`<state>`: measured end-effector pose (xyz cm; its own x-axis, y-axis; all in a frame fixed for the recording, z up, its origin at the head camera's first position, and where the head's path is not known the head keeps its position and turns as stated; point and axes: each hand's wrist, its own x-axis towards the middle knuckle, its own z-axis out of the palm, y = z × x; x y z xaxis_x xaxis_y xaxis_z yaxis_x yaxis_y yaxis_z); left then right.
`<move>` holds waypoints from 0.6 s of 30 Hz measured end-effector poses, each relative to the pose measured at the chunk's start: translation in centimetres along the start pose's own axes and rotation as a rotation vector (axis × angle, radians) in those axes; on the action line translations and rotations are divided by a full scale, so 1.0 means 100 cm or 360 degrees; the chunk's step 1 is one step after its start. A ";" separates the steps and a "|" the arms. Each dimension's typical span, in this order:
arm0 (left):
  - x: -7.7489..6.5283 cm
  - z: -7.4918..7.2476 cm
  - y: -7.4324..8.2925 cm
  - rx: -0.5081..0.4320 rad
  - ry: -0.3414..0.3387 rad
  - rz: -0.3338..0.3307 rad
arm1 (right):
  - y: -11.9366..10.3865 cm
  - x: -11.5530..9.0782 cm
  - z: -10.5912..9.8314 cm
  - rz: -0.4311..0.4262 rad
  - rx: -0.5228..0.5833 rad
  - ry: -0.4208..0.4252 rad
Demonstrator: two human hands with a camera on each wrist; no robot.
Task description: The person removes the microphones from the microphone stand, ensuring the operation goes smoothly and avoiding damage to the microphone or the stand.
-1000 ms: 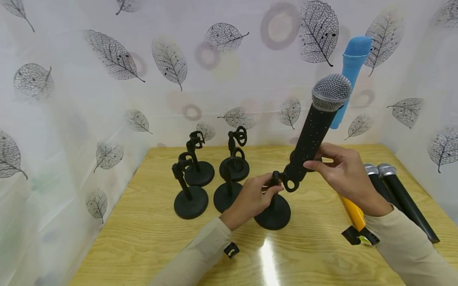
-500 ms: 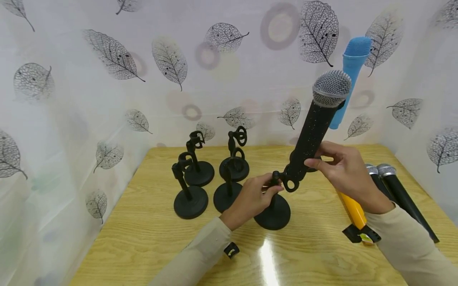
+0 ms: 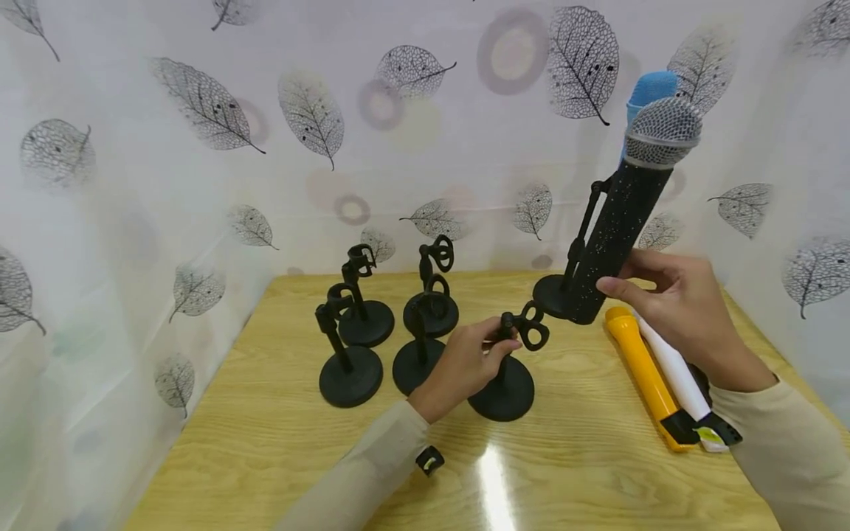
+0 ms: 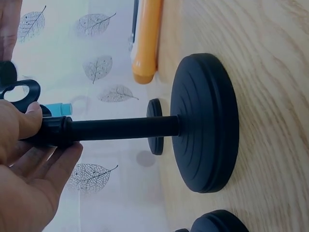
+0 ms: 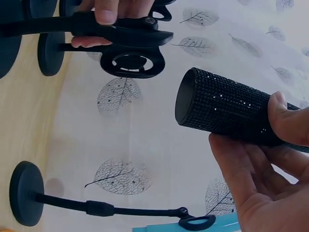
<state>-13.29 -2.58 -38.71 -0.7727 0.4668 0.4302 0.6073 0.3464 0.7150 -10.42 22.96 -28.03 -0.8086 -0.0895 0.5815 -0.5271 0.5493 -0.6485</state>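
Observation:
My left hand (image 3: 463, 361) grips the upper post of a black microphone stand (image 3: 503, 394), whose round base rests on the table. The stand's ring-shaped clip (image 4: 24, 96) sticks out beyond the fingers with nothing in it. Up to the right, my right hand (image 3: 687, 317) pinches a black microphone (image 3: 624, 214) by its lower body, between thumb and fingers. It has a silver mesh head and a sparkly, studded surface. Tilted with the head up and to the right, its open bottom end (image 5: 186, 99) points toward the clip but stays apart from it.
Several black stands (image 3: 352, 376) with bare clips are grouped left of centre. Behind the held microphone, a blue microphone (image 3: 647, 88) sits in another stand (image 3: 576, 254). A yellow microphone (image 3: 640, 365) and a white one (image 3: 679, 369) lie on the table (image 3: 578, 464) at the right.
The right hand has moved right with the black microphone, whose lower end has come away from the clip. The left hand stays on the stand. The white microphone has come into view.

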 end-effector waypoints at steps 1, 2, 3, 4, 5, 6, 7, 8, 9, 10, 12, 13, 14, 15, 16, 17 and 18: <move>0.002 0.001 -0.001 0.0018 0.0011 0.0001 | 0.003 -0.002 -0.001 0.0026 -0.0023 -0.0020; 0.003 0.002 -0.002 0.0034 0.0022 0.0001 | 0.006 -0.004 -0.001 0.0052 -0.0056 -0.0043; 0.005 0.002 -0.003 0.0049 0.0034 0.0001 | 0.009 -0.007 -0.001 0.0087 -0.0095 -0.0068; 0.007 0.003 -0.003 0.0066 0.0045 -0.0002 | 0.012 -0.009 -0.001 0.0123 -0.0134 -0.0099; 0.009 0.004 -0.004 0.0083 0.0058 -0.0010 | 0.015 -0.012 -0.002 0.0160 -0.0171 -0.0130; 0.011 0.005 -0.005 0.0105 0.0072 -0.0011 | 0.017 -0.015 -0.002 0.0195 -0.0200 -0.0161; 0.014 0.006 -0.006 0.0116 0.0086 -0.0014 | 0.020 -0.018 -0.002 0.0227 -0.0232 -0.0190; 0.016 0.007 -0.007 0.0130 0.0103 -0.0016 | 0.024 -0.022 -0.002 0.0266 -0.0256 -0.0215; 0.019 0.008 -0.008 0.0147 0.0120 -0.0019 | 0.027 -0.025 -0.002 0.0306 -0.0266 -0.0239; 0.021 0.009 -0.009 0.0170 0.0136 -0.0022 | 0.030 -0.028 -0.002 0.0337 -0.0279 -0.0260; 0.027 0.010 -0.011 0.0222 0.0169 -0.0024 | 0.037 -0.033 -0.002 0.0400 -0.0289 -0.0297; 0.029 0.011 -0.012 0.0244 0.0181 -0.0025 | 0.040 -0.036 -0.001 0.0431 -0.0300 -0.0314; 0.032 0.011 -0.013 0.0258 0.0192 -0.0026 | 0.043 -0.039 -0.001 0.0458 -0.0316 -0.0332; 0.034 0.011 -0.014 0.0271 0.0203 -0.0018 | 0.047 -0.041 -0.001 0.0475 -0.0334 -0.0346; 0.037 0.011 -0.015 0.0283 0.0212 -0.0012 | 0.050 -0.044 -0.001 0.0488 -0.0354 -0.0359; 0.039 0.011 -0.016 0.0291 0.0217 -0.0016 | 0.053 -0.047 -0.001 0.0502 -0.0377 -0.0373; 0.042 0.011 -0.017 0.0289 0.0221 -0.0019 | 0.056 -0.049 -0.001 0.0512 -0.0403 -0.0386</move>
<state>-17.33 -0.31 -38.72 -0.7905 0.3495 0.5030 0.6115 0.4978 0.6151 -9.39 26.59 -34.47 -0.9739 -0.0563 0.2198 -0.1839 0.7635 -0.6191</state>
